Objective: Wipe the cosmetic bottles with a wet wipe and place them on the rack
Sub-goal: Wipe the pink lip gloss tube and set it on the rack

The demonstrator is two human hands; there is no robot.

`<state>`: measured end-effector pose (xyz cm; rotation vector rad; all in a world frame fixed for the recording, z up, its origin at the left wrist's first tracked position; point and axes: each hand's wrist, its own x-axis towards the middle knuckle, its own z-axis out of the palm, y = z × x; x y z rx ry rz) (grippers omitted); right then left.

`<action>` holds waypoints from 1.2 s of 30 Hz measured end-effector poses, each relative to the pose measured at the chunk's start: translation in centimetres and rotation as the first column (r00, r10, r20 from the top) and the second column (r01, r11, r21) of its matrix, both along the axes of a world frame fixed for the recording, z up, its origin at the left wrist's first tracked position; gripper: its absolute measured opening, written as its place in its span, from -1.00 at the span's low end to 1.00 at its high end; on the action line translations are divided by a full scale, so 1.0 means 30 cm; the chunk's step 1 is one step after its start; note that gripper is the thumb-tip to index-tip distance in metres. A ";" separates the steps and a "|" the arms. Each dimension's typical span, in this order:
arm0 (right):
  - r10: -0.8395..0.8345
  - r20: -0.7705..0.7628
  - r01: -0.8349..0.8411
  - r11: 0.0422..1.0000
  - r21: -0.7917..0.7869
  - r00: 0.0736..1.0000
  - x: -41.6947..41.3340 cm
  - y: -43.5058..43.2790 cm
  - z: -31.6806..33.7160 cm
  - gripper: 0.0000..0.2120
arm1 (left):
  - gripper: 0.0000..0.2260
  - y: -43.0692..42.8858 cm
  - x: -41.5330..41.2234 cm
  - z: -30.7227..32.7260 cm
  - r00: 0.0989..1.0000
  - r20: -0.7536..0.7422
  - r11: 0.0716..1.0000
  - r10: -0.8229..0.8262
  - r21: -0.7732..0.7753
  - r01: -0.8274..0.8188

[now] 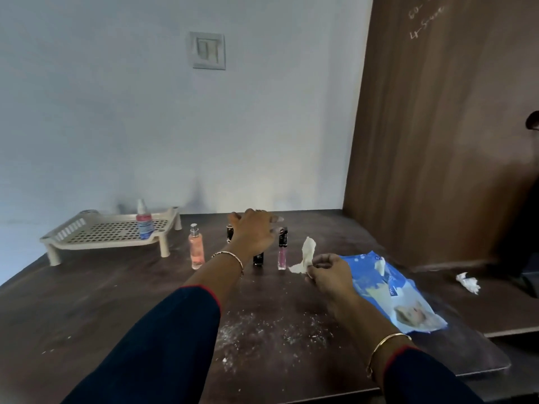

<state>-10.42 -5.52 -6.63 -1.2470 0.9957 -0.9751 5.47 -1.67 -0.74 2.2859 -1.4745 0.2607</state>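
While a wet wipe (pixel 306 253) is pinched between the thumb and curled fingers of the right hand (pixel 331 272), the left hand (pixel 253 233) is stretched forward over the row of bottles with its fingers spread and loose, and nothing is seen to be grasped by it. A black bottle (pixel 258 258) is partly hidden beneath that hand, so only its lower part is shown. To its left, a small black tube (pixel 229 231) and an upright pink bottle (pixel 196 249) are stood on the dark table (pixel 116 287). To its right, a lip gloss tube (pixel 282 252) is stood just beside the wipe. One spray bottle (pixel 144 223) is stood upright on the cream rack (pixel 96 231) at the table's far left. A blue pack of wipes (pixel 390 290) is laid by the right hand, and a crumpled wipe (pixel 468 282) is seen further right.
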 end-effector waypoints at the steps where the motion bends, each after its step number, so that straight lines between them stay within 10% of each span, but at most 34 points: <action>1: -0.003 0.013 0.003 1.000 -0.002 1.000 0.003 -0.018 -0.009 -0.82 | -0.73 -0.018 0.005 -0.006 1.000 0.009 1.000 -0.005 0.018 0.005; 17: -0.064 -0.063 0.053 0.984 -0.169 0.996 0.005 0.020 0.014 -0.77 | -0.86 0.074 -0.057 0.040 0.974 -0.202 0.989 -0.100 -0.129 0.074; 36: 0.018 0.190 0.026 0.974 -0.226 0.982 -0.123 0.361 -0.044 -0.88 | -0.92 0.451 -0.184 -0.132 0.924 -0.262 0.909 -0.278 -0.382 0.166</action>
